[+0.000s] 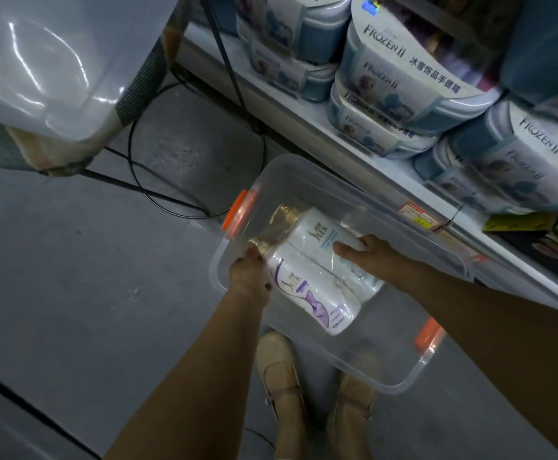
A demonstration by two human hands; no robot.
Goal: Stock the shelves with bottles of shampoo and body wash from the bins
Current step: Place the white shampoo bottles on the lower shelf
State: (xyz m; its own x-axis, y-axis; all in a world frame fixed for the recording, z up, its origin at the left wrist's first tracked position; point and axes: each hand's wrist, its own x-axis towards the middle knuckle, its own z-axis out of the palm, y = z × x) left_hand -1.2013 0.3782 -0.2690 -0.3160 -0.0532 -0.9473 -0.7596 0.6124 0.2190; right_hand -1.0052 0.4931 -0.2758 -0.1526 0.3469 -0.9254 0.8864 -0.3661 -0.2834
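A clear plastic bin [307, 169] with orange latches stands on the floor in front of my feet. Two white bottles with gold caps lie side by side in it. The nearer one is the purple-label bottle [317, 297], and my left hand [249, 272] grips it at the gold cap end. The farther one is the blue-label bottle [311, 232]. My right hand [367, 257] reaches in over the bin's right side and holds its body, thumb on top and fingers over the far side. Clear wrap seems to cover both bottles.
A low white shelf [364, 151] runs along the right, stacked with Frozen II boxes [404, 71]. A plastic-covered rack [38, 68] on thin metal legs stands at the upper left, with a black cable [171, 207] looped on the grey floor. My beige shoes [281, 370] touch the bin's near side.
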